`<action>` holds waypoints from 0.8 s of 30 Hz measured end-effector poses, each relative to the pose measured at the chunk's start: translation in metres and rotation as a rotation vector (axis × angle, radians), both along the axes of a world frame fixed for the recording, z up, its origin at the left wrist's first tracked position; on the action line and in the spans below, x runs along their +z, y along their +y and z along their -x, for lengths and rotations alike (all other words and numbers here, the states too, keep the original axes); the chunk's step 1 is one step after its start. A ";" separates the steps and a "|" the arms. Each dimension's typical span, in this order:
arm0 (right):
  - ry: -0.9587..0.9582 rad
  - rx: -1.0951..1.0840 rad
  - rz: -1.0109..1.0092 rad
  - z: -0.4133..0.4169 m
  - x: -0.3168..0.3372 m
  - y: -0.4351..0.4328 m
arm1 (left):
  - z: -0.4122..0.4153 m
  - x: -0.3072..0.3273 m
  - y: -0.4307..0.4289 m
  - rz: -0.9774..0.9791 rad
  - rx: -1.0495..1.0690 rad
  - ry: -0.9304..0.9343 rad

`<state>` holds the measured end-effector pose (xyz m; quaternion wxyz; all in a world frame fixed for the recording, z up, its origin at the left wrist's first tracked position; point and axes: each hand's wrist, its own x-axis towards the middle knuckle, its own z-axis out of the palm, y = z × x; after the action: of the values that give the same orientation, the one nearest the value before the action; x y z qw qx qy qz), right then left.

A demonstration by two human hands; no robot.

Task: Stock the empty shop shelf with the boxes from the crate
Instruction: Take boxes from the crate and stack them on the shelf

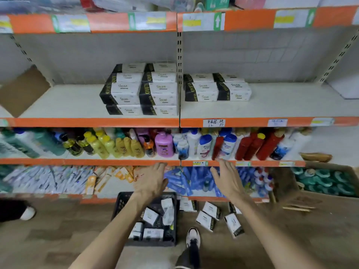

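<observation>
Fingers [160, 166] are spread loose and hold nothing, our left hand [150, 179] and right hand [227, 179] out in front of the bottles [164, 144]. White-and-black boxes [143, 90] sit stacked on the shelf [272, 101] above. More lie in the black crate [124, 200] at our feet, with a few loose on the floor [58, 230] beside it.
</observation>
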<state>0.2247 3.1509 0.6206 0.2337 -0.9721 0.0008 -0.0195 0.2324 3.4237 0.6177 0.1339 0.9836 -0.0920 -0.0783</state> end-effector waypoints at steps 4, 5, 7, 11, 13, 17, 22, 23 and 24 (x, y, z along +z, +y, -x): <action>0.166 0.037 -0.014 0.045 -0.009 0.033 | 0.050 0.003 0.025 -0.097 -0.008 0.107; 0.188 0.056 -0.006 0.053 -0.009 0.040 | 0.059 0.004 0.032 -0.111 0.001 0.123; 0.222 0.087 -0.006 0.065 -0.008 0.054 | 0.074 0.004 0.047 -0.105 0.030 0.144; 0.256 0.115 0.006 0.080 -0.008 0.078 | 0.102 0.003 0.077 -0.093 0.076 0.176; 0.262 0.138 0.021 0.082 -0.008 0.092 | 0.110 0.004 0.090 -0.074 0.110 0.174; 0.257 0.199 0.051 0.073 -0.004 0.130 | 0.116 0.009 0.118 -0.037 0.142 0.159; 0.228 0.276 0.044 0.055 -0.002 0.200 | 0.112 0.006 0.167 0.002 0.173 0.154; 0.240 0.280 0.027 0.053 -0.002 0.216 | 0.110 0.004 0.179 0.010 0.172 0.160; 0.253 0.283 0.011 0.051 -0.003 0.231 | 0.107 0.002 0.191 0.014 0.168 0.166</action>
<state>0.1741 3.3818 0.6178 0.2270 -0.9585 -0.1066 0.1359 0.1258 3.6144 0.6196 0.1538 0.9771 0.0018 -0.1472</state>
